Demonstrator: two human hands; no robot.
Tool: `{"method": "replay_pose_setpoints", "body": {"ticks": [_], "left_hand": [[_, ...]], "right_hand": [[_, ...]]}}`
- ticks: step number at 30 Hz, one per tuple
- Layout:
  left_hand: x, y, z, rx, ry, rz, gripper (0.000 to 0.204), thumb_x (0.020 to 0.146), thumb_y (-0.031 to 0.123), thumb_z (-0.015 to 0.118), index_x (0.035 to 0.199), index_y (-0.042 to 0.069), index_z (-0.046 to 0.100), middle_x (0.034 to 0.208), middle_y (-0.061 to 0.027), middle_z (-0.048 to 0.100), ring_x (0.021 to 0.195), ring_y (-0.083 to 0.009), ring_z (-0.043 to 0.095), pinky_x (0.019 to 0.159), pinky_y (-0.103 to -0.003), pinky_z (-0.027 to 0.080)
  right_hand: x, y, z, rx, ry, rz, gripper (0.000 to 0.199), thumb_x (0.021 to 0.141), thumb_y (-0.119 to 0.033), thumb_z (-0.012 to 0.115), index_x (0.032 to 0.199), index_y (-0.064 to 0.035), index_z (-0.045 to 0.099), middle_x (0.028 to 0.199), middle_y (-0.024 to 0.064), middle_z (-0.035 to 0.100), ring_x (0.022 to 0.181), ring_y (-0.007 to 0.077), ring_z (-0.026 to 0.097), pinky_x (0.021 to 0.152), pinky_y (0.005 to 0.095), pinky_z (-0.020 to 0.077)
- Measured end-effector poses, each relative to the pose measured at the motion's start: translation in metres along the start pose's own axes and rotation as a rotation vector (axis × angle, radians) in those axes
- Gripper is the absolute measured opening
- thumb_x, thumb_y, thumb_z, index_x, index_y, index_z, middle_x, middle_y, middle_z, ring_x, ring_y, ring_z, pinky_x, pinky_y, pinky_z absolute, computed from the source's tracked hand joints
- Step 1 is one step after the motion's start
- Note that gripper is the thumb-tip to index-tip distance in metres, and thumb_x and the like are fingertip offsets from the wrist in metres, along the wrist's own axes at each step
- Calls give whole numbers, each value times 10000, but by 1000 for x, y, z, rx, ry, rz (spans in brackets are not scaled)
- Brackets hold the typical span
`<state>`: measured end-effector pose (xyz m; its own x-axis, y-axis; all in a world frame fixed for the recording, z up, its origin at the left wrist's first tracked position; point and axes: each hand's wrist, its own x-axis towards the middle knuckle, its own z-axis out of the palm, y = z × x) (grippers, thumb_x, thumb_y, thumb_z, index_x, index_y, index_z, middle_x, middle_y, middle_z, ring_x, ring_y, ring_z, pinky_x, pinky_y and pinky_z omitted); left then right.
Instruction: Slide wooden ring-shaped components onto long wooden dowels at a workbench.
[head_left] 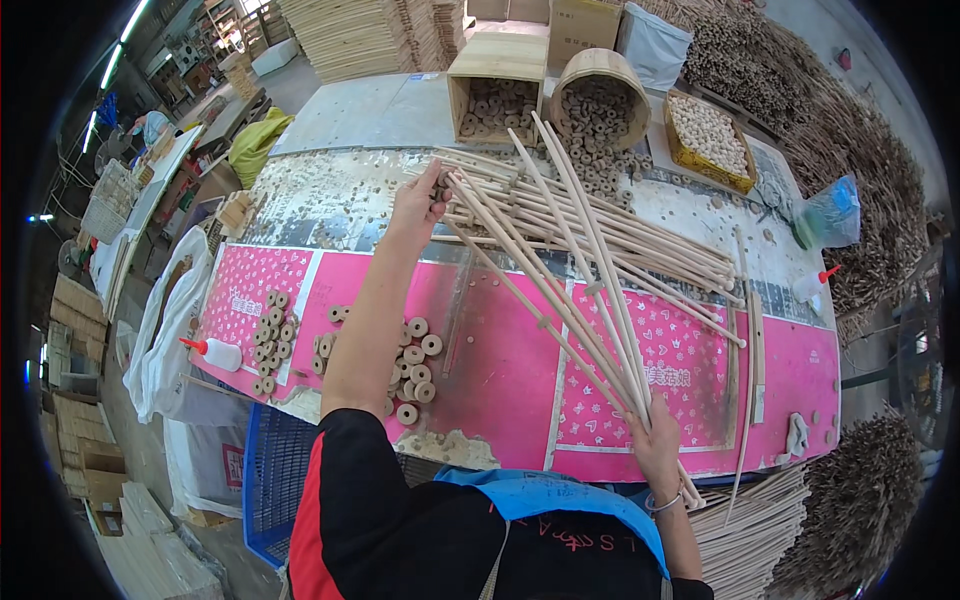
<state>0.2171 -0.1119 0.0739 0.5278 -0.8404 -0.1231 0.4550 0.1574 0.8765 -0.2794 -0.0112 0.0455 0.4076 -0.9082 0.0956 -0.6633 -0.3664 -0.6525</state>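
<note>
My right hand (pixel 657 440) is closed round the near ends of several long, thin wooden sticks (pixel 590 330), which fan out away from me. Some of them carry a small wooden ring partway along. My left hand (pixel 415 205) reaches across the table, its fingers closed at the far ends of some of these sticks; small details between the fingertips are hard to make out. Under and beyond them lies a pile of more sticks (pixel 620 240) with knobbed ends. Thick wooden rings (pixel 412 372) lie loose beside my left forearm, with another group of rings (pixel 272 340) farther left.
Pink patterned sheets (pixel 500 380) cover the table's near side. At the back stand a wooden box (pixel 495 60) and a round wooden tub (pixel 600 70) of rings, plus a yellow crate (pixel 708 140) of pale balls. Glue bottles (pixel 218 354) sit at both sides. A blue basket (pixel 270 480) stands below the edge.
</note>
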Motion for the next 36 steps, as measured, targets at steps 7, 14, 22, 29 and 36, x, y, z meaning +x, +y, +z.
{"method": "replay_pose_setpoints", "body": {"ticks": [7, 14, 22, 29, 36], "left_hand": [[-6, 10, -6, 115, -21, -18, 322, 961, 360, 698, 940, 38, 690, 787, -11, 646, 617, -62, 557, 442, -178, 374], [-26, -3, 8, 49, 78, 43, 302, 971, 327, 690, 897, 37, 655, 773, -28, 634, 609, -75, 562, 439, -183, 379], [-37, -4, 4, 55, 106, 75, 313, 995, 319, 655, 954, 9, 670, 807, -43, 658, 620, -76, 561, 443, -180, 373], [-57, -19, 13, 9, 68, -9, 302, 979, 341, 675, 948, 40, 683, 802, -18, 658, 632, -70, 563, 475, -195, 384], [-132, -53, 83, 211, -29, -5, 297, 986, 312, 654, 951, 20, 700, 692, 14, 608, 529, -64, 522, 484, -195, 388]], "right_hand": [[6, -6, -10, 154, -93, 110, 248, 923, -168, 688, 1002, -14, 510, 692, 200, 581, 619, 381, 608, 538, 438, 432], [12, 2, -3, 64, -33, 56, 241, 926, -151, 685, 1006, -9, 508, 689, 182, 589, 605, 342, 607, 543, 421, 433], [16, -5, -5, 165, -45, 64, 235, 920, -130, 685, 994, -3, 501, 685, 187, 583, 604, 359, 608, 537, 422, 432], [29, -23, -6, 63, -9, 22, 244, 924, -152, 680, 999, -9, 497, 682, 204, 573, 612, 393, 604, 534, 442, 426], [58, -43, 12, 60, 67, -41, 220, 932, -112, 666, 1044, 12, 523, 729, 195, 577, 632, 338, 599, 565, 423, 436]]}}
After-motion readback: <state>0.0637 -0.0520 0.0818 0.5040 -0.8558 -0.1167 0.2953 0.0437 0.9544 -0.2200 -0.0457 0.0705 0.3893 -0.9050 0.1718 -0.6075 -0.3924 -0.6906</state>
